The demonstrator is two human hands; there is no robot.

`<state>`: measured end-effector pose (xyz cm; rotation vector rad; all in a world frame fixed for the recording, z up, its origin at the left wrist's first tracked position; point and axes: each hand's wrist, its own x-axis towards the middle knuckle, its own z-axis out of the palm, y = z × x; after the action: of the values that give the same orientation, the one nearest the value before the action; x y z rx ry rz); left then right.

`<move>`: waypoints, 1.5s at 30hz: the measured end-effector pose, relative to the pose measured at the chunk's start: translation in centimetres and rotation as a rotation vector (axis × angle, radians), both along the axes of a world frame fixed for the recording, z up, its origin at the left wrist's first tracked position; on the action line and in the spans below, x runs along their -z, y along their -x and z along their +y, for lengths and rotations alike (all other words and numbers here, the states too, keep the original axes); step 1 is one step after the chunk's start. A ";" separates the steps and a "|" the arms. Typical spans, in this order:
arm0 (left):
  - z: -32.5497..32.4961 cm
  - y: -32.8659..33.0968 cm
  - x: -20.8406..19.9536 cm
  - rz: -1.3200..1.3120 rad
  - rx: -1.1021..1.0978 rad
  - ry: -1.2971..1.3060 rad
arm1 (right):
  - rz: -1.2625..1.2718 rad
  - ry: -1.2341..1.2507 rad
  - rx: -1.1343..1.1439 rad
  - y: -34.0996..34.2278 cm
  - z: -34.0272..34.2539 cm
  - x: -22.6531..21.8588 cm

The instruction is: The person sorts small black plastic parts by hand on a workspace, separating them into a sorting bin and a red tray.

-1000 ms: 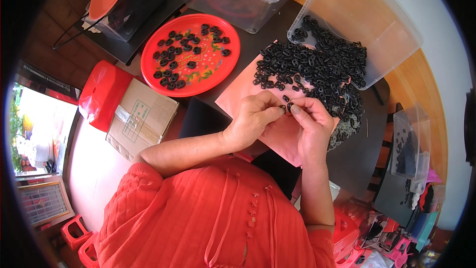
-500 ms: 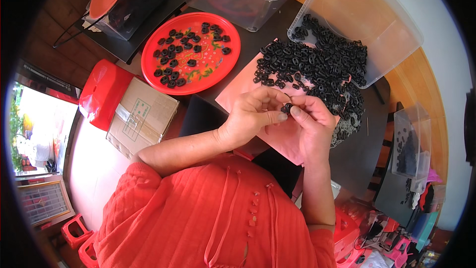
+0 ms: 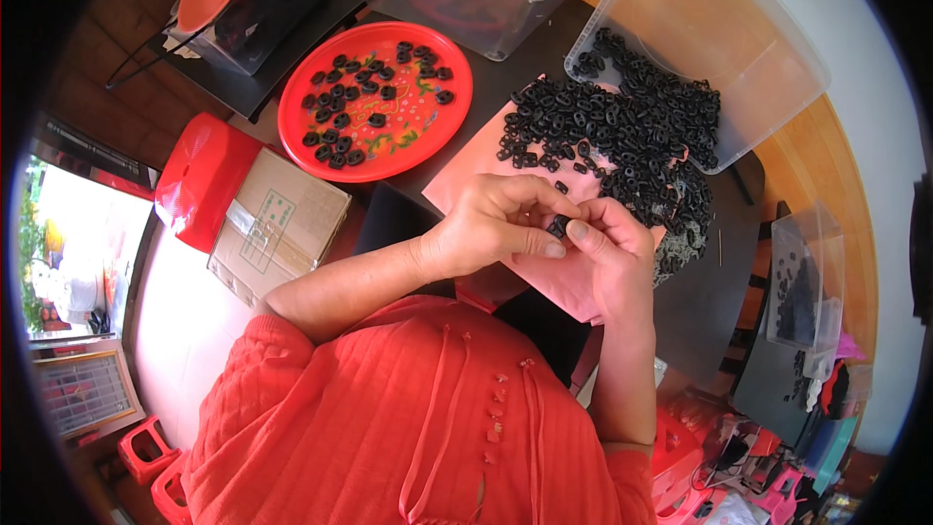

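A small black ring-shaped part (image 3: pixel 558 226) sits between my two hands, over a pink sheet (image 3: pixel 466 167). My left hand (image 3: pixel 496 219) pinches it from the left, thumb below and index finger above. From the other side, my right hand (image 3: pixel 620 245) grips it with thumb and bent index finger. The fingertips hide some of the part. Just beyond my hands lies a heap of black parts (image 3: pixel 573 126), many with holes, spilling from a clear plastic bin (image 3: pixel 719 39) tipped on its side. Thin grey scraps (image 3: pixel 685 238) lie beside the heap.
A red round tray (image 3: pixel 428 141) with several black parts stands to the left on the dark table (image 3: pixel 695 321). Behind it is another clear bin (image 3: pixel 466 15). A cardboard box (image 3: pixel 282 224) and a red stool (image 3: pixel 209 170) are at the left, and a clear container (image 3: pixel 802 272) at the right.
The black part has turned and dropped slightly between my fingertips. My right hand has shifted slightly, its thumb drawing a little away from the left thumb. The tray and heap look the same.
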<state>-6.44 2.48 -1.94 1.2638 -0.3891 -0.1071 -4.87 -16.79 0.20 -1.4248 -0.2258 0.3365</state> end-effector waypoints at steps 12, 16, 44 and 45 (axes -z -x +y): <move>-0.2 -0.1 -0.8 0.083 0.047 -0.107 | -0.040 -0.074 0.032 1.0 0.2 1.0; -0.1 -0.2 -1.2 0.189 0.086 0.022 | 0.041 -0.101 0.020 1.0 0.1 2.0; -0.3 1.2 -0.9 -0.132 0.100 -0.068 | 0.205 -0.306 -0.062 2.7 0.0 1.3; -0.3 1.6 -0.8 -0.023 0.139 0.064 | 0.195 -0.322 -0.074 2.7 0.3 1.1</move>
<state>-8.01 2.21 -1.16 1.1748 -0.4961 -0.1968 -7.59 -16.50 -0.93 -1.0609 -0.1648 0.4752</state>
